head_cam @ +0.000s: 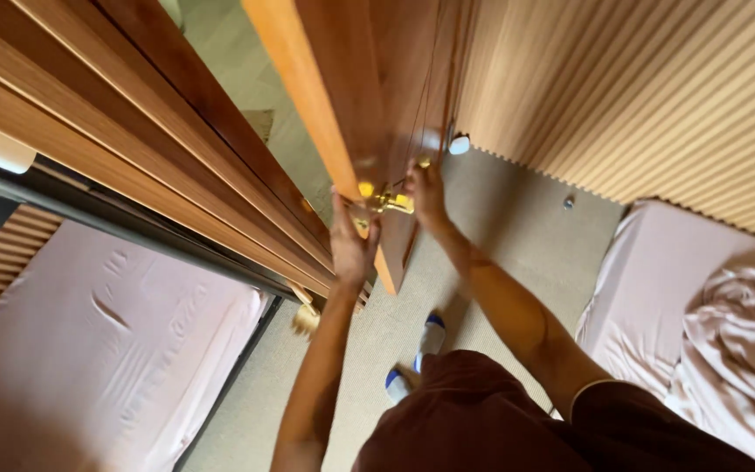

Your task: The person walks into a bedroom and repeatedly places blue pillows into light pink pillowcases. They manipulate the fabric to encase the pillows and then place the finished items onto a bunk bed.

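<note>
The brass door handle [392, 202] was seen on the face of a wooden door [369, 96], near its free edge, at the centre of the view. The door was set ajar beside a wooden door frame [176, 149]. A white round doorstop [459, 144] was noted low on the ribbed wall [648, 96] just behind the door, and a small metal fitting [568, 202] was seen on the carpet further right.

The right hand [426, 192] was closed around the inner end of the handle. The left hand [350, 240] was held at the door's edge, fingers partly curled against the wood beside the latch; whether anything was gripped could not be told, owing to blur.

A beige carpet [500, 227] covered the floor. Beds with pale pink sheets were placed at the left [107, 350] and right [657, 271]; a crumpled blanket [744, 332] lay on the right one.
</note>
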